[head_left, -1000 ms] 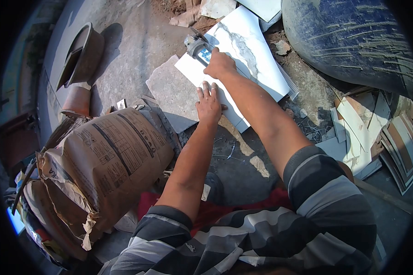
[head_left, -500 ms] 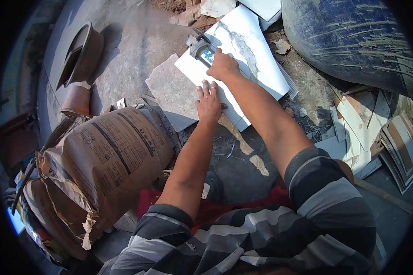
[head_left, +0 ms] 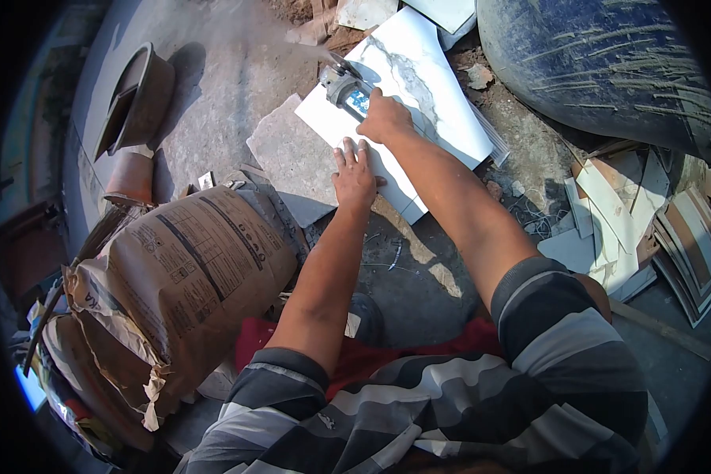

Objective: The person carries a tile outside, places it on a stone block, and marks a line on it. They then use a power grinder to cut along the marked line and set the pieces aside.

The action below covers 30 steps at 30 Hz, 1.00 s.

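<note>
My right hand is wrapped round the body of a handheld power cutter with a blue and white label. The tool rests on a white marbled tile, close to its upper left edge, and dust sprays from its front. My left hand lies flat with spread fingers on the tile's lower left part. Under and beside that side of the tile is a rough grey slab.
A brown paper sack stands at the left, with an orange-brown bucket and a round basin beyond. A big dark blue drum fills the upper right. Broken tile pieces lie at the right.
The dust plume at the cutter's front is denser and wider. The whole view has shifted slightly; both hands keep their places on the tile and tool.
</note>
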Motion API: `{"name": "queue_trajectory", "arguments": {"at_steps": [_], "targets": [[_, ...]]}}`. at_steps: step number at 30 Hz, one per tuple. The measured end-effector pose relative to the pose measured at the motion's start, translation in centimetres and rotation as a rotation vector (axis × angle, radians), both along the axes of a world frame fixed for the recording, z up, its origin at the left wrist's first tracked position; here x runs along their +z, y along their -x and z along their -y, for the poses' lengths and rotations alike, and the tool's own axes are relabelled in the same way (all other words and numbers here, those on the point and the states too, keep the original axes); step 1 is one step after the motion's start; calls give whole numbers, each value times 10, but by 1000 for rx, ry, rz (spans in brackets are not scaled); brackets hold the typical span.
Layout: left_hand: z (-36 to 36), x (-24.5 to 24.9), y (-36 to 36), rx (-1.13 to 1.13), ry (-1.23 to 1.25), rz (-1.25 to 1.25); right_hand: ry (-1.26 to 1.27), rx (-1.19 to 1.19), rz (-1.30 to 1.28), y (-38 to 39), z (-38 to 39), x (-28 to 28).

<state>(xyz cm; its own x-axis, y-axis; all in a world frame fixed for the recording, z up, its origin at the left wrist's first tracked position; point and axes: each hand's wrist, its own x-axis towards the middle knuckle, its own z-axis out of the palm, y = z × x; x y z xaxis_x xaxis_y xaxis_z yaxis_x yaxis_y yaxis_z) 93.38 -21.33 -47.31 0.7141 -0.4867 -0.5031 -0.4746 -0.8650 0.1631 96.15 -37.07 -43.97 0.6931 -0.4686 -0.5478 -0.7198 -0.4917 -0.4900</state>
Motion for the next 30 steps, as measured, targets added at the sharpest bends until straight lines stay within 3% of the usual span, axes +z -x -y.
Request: {"name": "queue_trajectory", "arguments": {"at_steps": [30], "targets": [[0,-2,-1,-13,1,-2,7,-8,-20,19,0,0]]}}
